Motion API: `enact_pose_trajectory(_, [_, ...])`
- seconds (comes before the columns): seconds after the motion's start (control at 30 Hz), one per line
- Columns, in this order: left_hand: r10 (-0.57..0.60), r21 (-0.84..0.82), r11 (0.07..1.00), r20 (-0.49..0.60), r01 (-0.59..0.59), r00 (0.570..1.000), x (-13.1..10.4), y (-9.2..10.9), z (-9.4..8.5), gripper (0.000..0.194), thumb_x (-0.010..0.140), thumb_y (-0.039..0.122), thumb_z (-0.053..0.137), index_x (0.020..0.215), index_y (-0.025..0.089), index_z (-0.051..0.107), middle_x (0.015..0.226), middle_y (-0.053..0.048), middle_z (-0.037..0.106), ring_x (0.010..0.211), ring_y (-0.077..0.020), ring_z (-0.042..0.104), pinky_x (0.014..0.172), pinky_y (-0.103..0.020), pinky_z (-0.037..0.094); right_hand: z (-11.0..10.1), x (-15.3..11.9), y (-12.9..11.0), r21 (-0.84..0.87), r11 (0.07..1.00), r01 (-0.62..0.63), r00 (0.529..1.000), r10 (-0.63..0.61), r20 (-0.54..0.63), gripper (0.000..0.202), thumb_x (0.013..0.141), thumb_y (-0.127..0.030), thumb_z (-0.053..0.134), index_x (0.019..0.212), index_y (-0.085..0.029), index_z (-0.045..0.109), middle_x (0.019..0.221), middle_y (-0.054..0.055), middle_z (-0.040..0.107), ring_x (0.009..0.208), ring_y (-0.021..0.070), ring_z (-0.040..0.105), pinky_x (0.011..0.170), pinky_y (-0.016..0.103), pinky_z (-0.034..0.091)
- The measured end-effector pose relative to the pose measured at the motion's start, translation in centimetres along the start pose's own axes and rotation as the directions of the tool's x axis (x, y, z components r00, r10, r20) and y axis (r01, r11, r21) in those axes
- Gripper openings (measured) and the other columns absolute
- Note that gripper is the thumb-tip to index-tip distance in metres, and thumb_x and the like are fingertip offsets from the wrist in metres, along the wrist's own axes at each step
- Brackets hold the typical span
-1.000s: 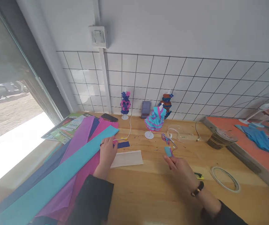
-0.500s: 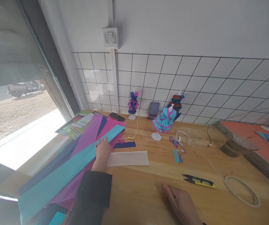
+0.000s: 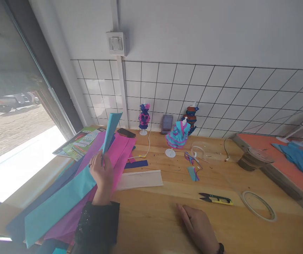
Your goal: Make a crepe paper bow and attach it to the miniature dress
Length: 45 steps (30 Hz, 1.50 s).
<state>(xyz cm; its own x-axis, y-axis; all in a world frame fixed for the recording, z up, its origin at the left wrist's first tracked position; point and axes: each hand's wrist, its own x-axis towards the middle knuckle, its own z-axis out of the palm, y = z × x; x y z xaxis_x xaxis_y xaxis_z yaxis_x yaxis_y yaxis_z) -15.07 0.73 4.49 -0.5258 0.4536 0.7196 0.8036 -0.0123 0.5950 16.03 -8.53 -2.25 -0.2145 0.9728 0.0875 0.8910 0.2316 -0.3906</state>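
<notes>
My left hand (image 3: 101, 170) is closed around a long turquoise fabric strip (image 3: 61, 201); the strip's far end stands up above my fingers and the rest slopes down to the lower left. Beneath it lie pink fabric (image 3: 121, 150), purple and dark blue pieces. On the bare wood to the right rests my right hand (image 3: 197, 224), fingers curled together; whether anything is inside is hidden. A white strip (image 3: 141, 179) and a small navy strip (image 3: 137, 164) lie right of my left hand. Yellow-handled thread snips (image 3: 216, 199) are beyond my right hand.
Small dress forms in navy-pink (image 3: 144, 118), turquoise (image 3: 178, 134) and brown ruffles stand near the tiled wall. A phone (image 3: 126, 133), leaflets (image 3: 81, 144), scraps, a cable and a tape ring (image 3: 258, 206) lie on the table (image 3: 151, 225). An orange raised surface (image 3: 262, 144) borders the right.
My left hand has gripped the turquoise strip and lifted its far end upright, uncovering more pink fabric. The view has shifted slightly; my right hand stays on the table.
</notes>
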Motion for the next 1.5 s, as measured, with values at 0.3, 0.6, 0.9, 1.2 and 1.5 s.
enact_pose_trajectory(0.3, [0.392, -0.231, 0.861, -0.266, -0.454, 0.88, -3.2, 2.0, -3.0, 0.016, 0.071, 0.012, 0.059, 0.084, 0.02, 0.055, 0.081, -0.005, 0.063, 0.087, -0.0225, 0.059, 0.075, -0.04, 0.048, -0.5, 0.0, -0.1, 0.222, 0.974, -0.031, 0.997, 0.047, -0.069, 0.053, 0.089, -0.046, 0.02, 0.053, -0.018, 0.047, 0.05, 0.003, 0.055, 0.048, 0.0142, 0.05, 0.05, 0.023, 0.033])
enact_pose_trajectory(0.6, [0.823, -0.516, 0.568, 0.369, -0.642, 0.432, -11.0, 5.6, -3.8, 0.017, 0.083, 0.01, 0.041, 0.083, 0.022, 0.054, 0.088, 0.001, 0.063, 0.1, -0.0159, 0.052, 0.092, -0.037, 0.035, -4.4, -0.7, 0.5, 0.826, 0.48, -0.294, 0.933, 0.333, 0.139, 0.067, 0.076, -0.068, 0.022, 0.083, -0.019, 0.066, 0.078, 0.01, 0.068, 0.07, 0.0228, 0.063, 0.067, 0.033, 0.05])
enact_pose_trajectory(0.9, [0.747, -0.485, 0.567, 0.644, -0.666, 0.168, -14.6, 4.1, -2.1, 0.023, 0.084, 0.019, 0.046, 0.107, 0.021, 0.05, 0.098, -0.003, 0.063, 0.101, -0.0185, 0.052, 0.088, -0.035, 0.036, -3.1, -1.6, 4.1, 0.773, 0.516, -0.371, 0.92, 0.315, 0.231, 0.06, 0.067, -0.044, 0.06, 0.121, -0.021, 0.048, 0.129, 0.01, 0.046, 0.111, 0.0259, 0.05, 0.087, 0.037, 0.046])
enact_pose_trajectory(1.2, [0.637, -0.362, 0.647, 0.741, -0.672, 0.214, -12.3, 1.8, -3.5, 0.035, 0.086, 0.013, 0.037, 0.119, 0.019, 0.043, 0.115, -0.006, 0.057, 0.11, -0.0213, 0.049, 0.091, -0.036, 0.038, -3.7, -1.0, 5.9, 0.552, 0.771, -0.318, 0.925, 0.381, 0.001, 0.052, 0.068, -0.042, 0.055, 0.116, -0.022, 0.053, 0.122, 0.007, 0.053, 0.114, 0.026, 0.047, 0.095, 0.039, 0.039])
enact_pose_trajectory(1.5, [0.625, -0.275, 0.644, 0.727, -0.714, 0.283, -8.6, -4.5, -4.7, 0.036, 0.083, 0.005, 0.033, 0.111, 0.015, 0.052, 0.109, -0.009, 0.062, 0.104, -0.0213, 0.055, 0.084, -0.033, 0.047, -3.5, -1.5, 6.7, 0.5, 0.812, -0.301, 0.943, 0.33, 0.033, 0.047, 0.072, -0.043, 0.05, 0.114, -0.023, 0.054, 0.124, 0.006, 0.052, 0.115, 0.0253, 0.046, 0.098, 0.041, 0.035])
